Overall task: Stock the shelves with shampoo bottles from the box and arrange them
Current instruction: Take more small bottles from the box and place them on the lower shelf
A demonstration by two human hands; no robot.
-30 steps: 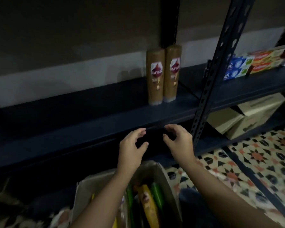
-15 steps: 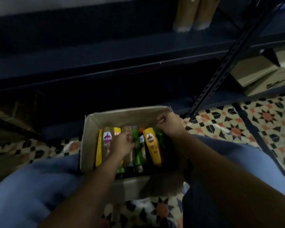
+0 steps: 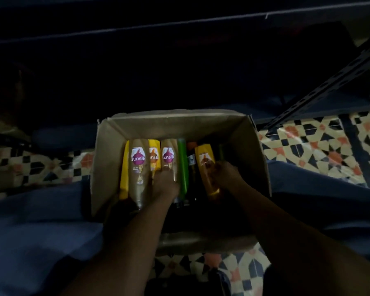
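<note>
**Inside the box: both hands on stock**

In the open cardboard box [image 3: 107,150] between my knees, shampoo bottles are lying side by side, labels up. My left hand [image 3: 166,184] is resting on the lower part of the second tan Sunsilk bottle [image 3: 169,159]; the fingers are lying over it, but in this dim light I cannot tell whether they are curling round it or only touching. My right hand [image 3: 224,173] is gripping the yellow bottle [image 3: 206,167] near the right side of the row, fingers wrapping its middle, the bottle tilting slightly out of line with the others.

To the left, the first tan Sunsilk bottle [image 3: 138,167] is lying beside a yellow Sunsilk bottle [image 3: 154,157], with another yellow one [image 3: 124,171] against the box wall. A green bottle [image 3: 183,165] is sitting between my two hands, touching the tan one, and a dark bottle [image 3: 192,174] is lying just right of it.

The box is standing on patterned floor tiles [image 3: 308,146]. Beyond it, the dark metal shelving [image 3: 179,24] is crossing the top of view, its perforated upright [image 3: 329,82] slanting at the right.
</note>
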